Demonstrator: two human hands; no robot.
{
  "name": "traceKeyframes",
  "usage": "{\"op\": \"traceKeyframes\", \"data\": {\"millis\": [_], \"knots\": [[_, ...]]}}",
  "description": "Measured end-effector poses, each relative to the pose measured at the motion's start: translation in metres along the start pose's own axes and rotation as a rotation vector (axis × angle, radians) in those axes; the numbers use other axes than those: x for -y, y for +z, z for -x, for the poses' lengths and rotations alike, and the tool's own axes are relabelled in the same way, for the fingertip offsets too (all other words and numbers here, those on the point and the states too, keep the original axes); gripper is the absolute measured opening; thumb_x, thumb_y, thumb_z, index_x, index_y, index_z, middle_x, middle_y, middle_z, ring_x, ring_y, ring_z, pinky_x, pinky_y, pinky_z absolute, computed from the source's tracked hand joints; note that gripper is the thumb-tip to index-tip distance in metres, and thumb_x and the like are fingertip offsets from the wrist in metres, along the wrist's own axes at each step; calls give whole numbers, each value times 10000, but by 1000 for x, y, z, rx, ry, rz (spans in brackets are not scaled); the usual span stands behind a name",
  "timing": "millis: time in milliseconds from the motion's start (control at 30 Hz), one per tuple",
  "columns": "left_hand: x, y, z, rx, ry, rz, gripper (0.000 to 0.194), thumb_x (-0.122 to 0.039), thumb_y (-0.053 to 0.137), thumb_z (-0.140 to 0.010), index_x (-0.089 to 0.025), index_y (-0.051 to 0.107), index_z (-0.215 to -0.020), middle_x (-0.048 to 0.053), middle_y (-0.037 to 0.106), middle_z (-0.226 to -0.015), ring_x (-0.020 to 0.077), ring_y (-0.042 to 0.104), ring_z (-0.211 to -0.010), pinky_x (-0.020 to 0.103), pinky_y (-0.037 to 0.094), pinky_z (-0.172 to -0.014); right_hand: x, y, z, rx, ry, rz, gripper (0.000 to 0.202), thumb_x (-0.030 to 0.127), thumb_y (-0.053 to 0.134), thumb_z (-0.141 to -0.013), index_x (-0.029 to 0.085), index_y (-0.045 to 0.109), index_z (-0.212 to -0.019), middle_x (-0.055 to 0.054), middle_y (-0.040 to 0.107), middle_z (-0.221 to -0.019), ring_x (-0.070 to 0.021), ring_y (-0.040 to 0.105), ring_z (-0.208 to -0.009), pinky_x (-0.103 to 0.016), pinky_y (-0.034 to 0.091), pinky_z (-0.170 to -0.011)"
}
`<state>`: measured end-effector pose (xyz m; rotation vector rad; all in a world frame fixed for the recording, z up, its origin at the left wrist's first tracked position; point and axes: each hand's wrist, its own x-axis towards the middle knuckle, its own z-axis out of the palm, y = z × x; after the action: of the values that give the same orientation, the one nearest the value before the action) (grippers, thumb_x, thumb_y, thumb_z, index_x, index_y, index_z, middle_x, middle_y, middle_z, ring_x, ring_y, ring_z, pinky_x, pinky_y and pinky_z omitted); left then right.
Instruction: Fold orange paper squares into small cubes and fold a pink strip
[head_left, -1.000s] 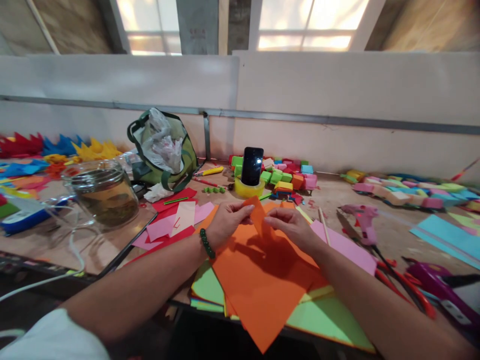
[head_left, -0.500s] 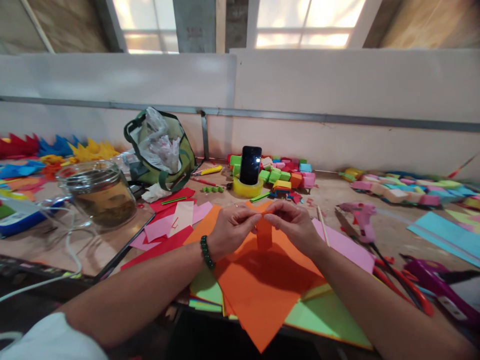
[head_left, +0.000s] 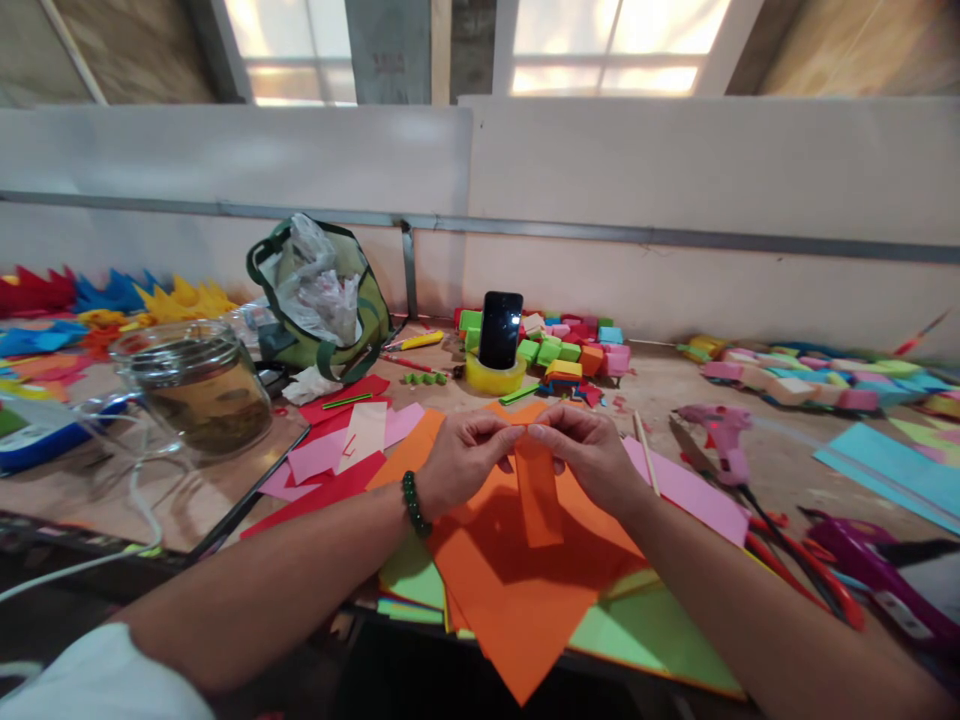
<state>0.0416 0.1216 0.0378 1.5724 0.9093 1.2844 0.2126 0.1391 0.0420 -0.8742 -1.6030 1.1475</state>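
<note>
Both my hands pinch the upper end of a narrow orange paper strip [head_left: 539, 498], which hangs down between them. My left hand [head_left: 466, 458], with a dark green bead bracelet [head_left: 415, 503] on its wrist, grips the strip's top left corner. On the other side, thumb and fingers of my right hand [head_left: 589, 452] close on the top right corner. Beneath lies a large orange sheet [head_left: 517, 610], shaded by the hands and resting on a stack of green and yellow sheets [head_left: 645, 625]. Part of the strip's top edge is hidden by my fingertips.
A phone [head_left: 501, 330] leans upright in a yellow tape roll [head_left: 495, 376], before colourful folded pieces [head_left: 577, 350]. At right lie a pink glue gun [head_left: 724, 435], red-handled scissors [head_left: 817, 575] and a purple tool [head_left: 877, 570]. A glass jar [head_left: 202, 390] and a green bag [head_left: 337, 300] stand left.
More of the orange strip now shows, its lower end reaching further down and toward me. Both hands stay nearly in place, with small finger shifts.
</note>
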Motion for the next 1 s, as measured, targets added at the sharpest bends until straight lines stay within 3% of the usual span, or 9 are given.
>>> {"op": "traceKeyframes", "data": {"millis": [233, 433, 600, 800, 1000], "knots": [[-1, 0, -2, 28, -85, 48, 270, -389, 672, -721, -131, 659, -643, 5, 597, -572, 101, 530, -546, 216, 459, -547, 0, 2, -1, -78, -35, 24, 301, 447, 713, -714, 177, 585, -672, 30, 518, -575, -67, 399, -470, -210, 357, -426], [-1, -1, 0, 47, 6, -91, 279, -355, 591, -779, -139, 625, -606, 17, 587, -577, 109, 522, -562, 216, 414, -537, 1, 2, -1, -37, -51, 60, 278, 433, 707, -721, 177, 603, -695, 25, 530, -612, -82, 419, -531, -225, 358, -486], [2, 0, 2, 78, -8, -141, 302, -347, 545, -802, -141, 594, -585, 2, 552, -562, 101, 486, -550, 209, 385, -527, -2, 3, -2, -52, -43, 30, 260, 409, 714, -722, 178, 597, -693, 32, 513, -611, -81, 404, -539, -224, 338, -497], [2, 2, 3, 143, 36, -206, 307, -291, 485, -811, -144, 516, -543, -16, 470, -542, 88, 422, -538, 209, 343, -523, -7, 4, -2, 7, -51, 28, 237, 394, 705, -733, 181, 602, -712, 8, 562, -688, -115, 494, -652, -251, 420, -631], [4, 4, 5, 229, -53, -174, 292, -328, 560, -781, -141, 508, -563, -34, 426, -538, 73, 359, -523, 206, 284, -492, -5, 4, -3, -125, -109, 113, 271, 418, 649, -778, 181, 555, -683, 18, 501, -652, -107, 434, -612, -236, 392, -597]]}}
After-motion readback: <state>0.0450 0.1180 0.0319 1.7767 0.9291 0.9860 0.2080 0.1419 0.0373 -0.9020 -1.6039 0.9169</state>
